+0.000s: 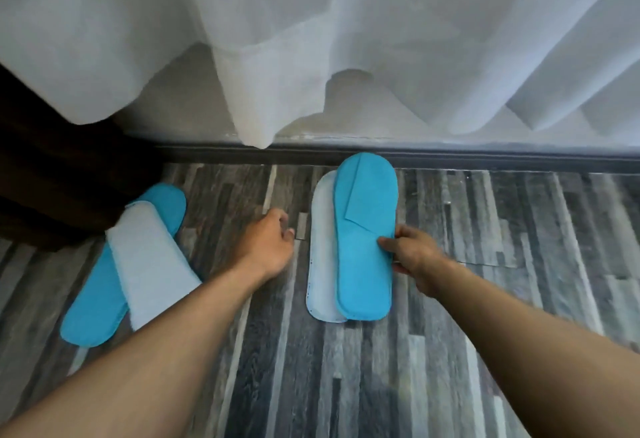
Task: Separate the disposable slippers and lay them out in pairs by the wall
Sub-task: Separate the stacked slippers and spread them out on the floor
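nearest me, 2 bare forearms reach out over the striped grey floor [346, 385] toward the wall [221, 105]. the right hand [412, 257] pinches the edge of a blue slipper [363, 247], thumb on top and fingers underneath, about halfway along its length. that slipper points toe-first at the wall and lies half over a white slipper [320, 250], sole up, on its left. i'd say it is gripped by the side so it can be slid off its partner and set down next to it.

the left hand [270, 243] is loosely curled, holding nothing, hovering just left of the white slipper; whether it touches the floor i cannot tell.

further left along the wall, a second pair [138, 257] lies crossed, white over blue, near a dark wooden piece [52, 188]. it looks unsorted.

against the wall runs a dark skirting strip [519, 157], with a sheer white curtain [311, 21] hanging down above it.
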